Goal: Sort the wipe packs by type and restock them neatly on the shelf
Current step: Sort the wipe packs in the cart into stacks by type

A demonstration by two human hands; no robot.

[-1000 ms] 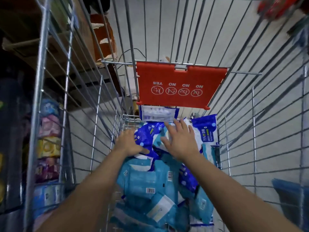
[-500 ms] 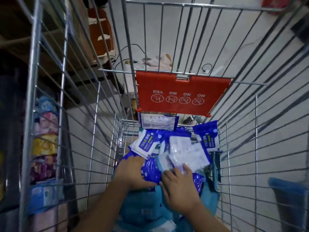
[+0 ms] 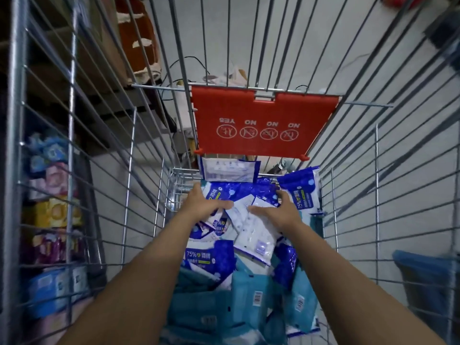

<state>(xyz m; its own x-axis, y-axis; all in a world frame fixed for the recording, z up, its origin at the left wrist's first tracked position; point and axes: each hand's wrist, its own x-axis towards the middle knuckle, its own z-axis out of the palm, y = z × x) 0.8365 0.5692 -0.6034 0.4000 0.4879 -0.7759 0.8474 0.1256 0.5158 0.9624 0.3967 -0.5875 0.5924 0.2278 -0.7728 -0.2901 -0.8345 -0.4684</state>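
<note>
Head view: at the far left, a store shelf (image 3: 53, 220) carries stacked product packs in blue, pink, yellow and purple, seen through the left wall of a wire shopping cart (image 3: 72, 125). Inside the cart basket, both forearms reach forward over a loose pile of wipe packs. The left hand (image 3: 202, 205) lies against the left side of a cluster of dark blue wipe packs (image 3: 239, 192), fingers extended and held together along the cluster's edge, thumb spread to the right across a pack face. Nearer the camera, one dark blue pack marked 75% (image 3: 209, 257) lies face up on the pile, and teal wipe packs (image 3: 249, 295) with barcode labels fill the near end of the basket. A white-faced pack (image 3: 256, 235) lies tilted between the two hands, resting on the blue packs. Above the pile, the red seat flap (image 3: 261, 120) with inverted YES/NO pictograms hangs at the far end of the cart. The right hand (image 3: 282, 212) presses on the right side of the same cluster, fingers extended forward, thumb spread left onto the white-faced pack. Just right of this hand, another dark blue pack (image 3: 302, 192) leans against the right cart wall. Beyond that wall, a blue bin (image 3: 428, 280) stands on the floor.
</note>
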